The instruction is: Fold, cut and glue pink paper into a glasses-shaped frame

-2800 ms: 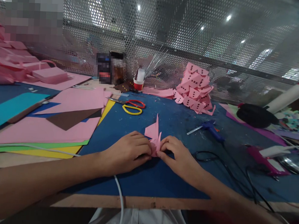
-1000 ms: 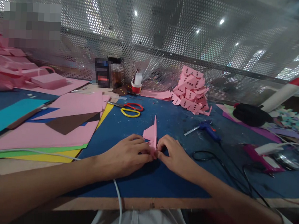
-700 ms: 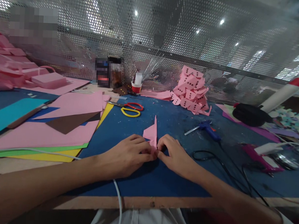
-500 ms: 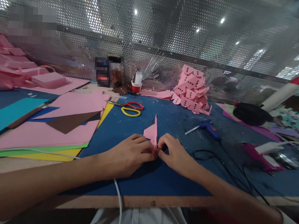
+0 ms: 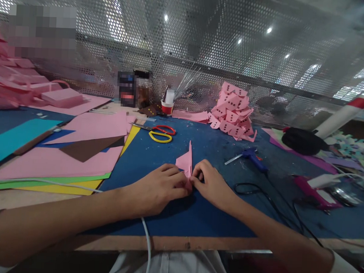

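Observation:
A folded piece of pink paper (image 5: pixel 185 161) lies between my hands on the blue mat (image 5: pixel 208 224), its narrow end pointing away from me. My left hand (image 5: pixel 160 188) is closed on its near end, with the fingertips curled over the paper. From the other side, my right hand (image 5: pixel 211 185) pinches the paper's near right edge between thumb and bent fingers. The fingertips hide the near part of the paper.
Red-and-yellow-handled scissors (image 5: pixel 160 134) lie beyond my hands. Coloured paper sheets (image 5: pixel 90 164) are stacked at left. A blue glue gun (image 5: pixel 253 159) with a black cable lies at right. Behind stand a pile of dotted pink paper pieces (image 5: pixel 233 110) and a red-and-white cup (image 5: pixel 167 107).
My right fingers have shifted slightly and pinch closer against the paper's near edge. The left hand keeps its hold. The whole view has moved a little.

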`<state>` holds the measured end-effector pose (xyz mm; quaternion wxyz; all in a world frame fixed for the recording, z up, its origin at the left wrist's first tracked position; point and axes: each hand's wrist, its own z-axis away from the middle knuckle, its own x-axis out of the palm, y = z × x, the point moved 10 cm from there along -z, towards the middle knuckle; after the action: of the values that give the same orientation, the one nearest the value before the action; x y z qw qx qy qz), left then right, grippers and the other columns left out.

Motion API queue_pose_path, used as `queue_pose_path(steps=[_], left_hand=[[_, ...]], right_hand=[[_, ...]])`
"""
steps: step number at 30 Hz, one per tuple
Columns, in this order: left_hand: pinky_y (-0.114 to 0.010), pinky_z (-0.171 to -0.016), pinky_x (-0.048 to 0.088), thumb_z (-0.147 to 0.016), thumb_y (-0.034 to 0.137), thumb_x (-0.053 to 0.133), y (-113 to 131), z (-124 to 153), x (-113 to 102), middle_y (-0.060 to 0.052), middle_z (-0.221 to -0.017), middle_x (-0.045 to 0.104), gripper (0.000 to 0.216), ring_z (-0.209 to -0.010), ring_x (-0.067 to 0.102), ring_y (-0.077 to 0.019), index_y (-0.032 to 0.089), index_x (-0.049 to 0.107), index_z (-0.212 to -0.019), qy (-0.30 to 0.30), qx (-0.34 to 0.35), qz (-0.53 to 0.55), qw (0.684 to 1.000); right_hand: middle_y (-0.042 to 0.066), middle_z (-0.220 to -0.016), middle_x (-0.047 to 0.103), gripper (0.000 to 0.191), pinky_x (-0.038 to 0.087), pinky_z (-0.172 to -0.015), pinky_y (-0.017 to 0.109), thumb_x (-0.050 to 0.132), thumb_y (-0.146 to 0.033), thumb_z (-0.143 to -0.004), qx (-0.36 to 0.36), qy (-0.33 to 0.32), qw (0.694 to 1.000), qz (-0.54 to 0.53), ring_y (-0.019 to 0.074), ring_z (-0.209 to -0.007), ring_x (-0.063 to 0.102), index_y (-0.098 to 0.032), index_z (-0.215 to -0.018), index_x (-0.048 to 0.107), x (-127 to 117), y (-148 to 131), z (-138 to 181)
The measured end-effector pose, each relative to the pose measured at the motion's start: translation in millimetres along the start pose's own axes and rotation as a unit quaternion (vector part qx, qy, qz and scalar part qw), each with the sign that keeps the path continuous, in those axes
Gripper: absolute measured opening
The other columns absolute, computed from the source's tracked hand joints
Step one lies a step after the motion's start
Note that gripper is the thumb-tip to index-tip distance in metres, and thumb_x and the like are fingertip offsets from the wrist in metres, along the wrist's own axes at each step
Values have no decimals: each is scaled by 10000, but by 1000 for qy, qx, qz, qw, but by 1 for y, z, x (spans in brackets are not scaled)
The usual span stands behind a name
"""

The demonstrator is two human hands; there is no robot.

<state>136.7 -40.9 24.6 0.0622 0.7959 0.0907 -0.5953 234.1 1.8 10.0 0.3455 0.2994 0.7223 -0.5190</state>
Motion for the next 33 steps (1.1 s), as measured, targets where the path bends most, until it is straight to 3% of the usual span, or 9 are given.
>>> queue_pose_path(steps=[7,14,20,33], left_hand=[[-428,-1005,368,-854,99,514,1,3,0,-57,-1124,611,387,-1087,525,-234,252,564,-1207,4,4,2,1000],[-414,-990,388,-856,103,509,1,4,1,-71,-1307,544,395,-1140,512,-239,238,562,-1223,-3,-6,9,1000],[-407,-998,380,-835,89,530,4,2,-2,-52,-1245,598,407,-1167,502,-233,237,570,-1212,-3,-5,22,1000],[-417,-1099,280,-859,76,462,6,4,5,-58,-1306,578,454,-1262,436,-230,215,513,-1288,-15,8,62,998]], right_hand=[[-7,-876,530,89,396,-671,275,570,-153,-810,6,14,1000,-5,123,-699,489,-215,-833,511,1,7,-1],[-3,-888,536,104,402,-669,272,589,-152,-800,12,7,1000,-23,125,-716,501,-214,-835,513,0,9,-1],[-14,-883,537,116,395,-647,267,626,-179,-790,20,3,999,-34,109,-669,494,-217,-839,528,1,15,-4],[-16,-863,555,110,364,-618,260,641,-212,-790,33,-3,999,-32,106,-654,490,-216,-846,546,2,15,-6]])
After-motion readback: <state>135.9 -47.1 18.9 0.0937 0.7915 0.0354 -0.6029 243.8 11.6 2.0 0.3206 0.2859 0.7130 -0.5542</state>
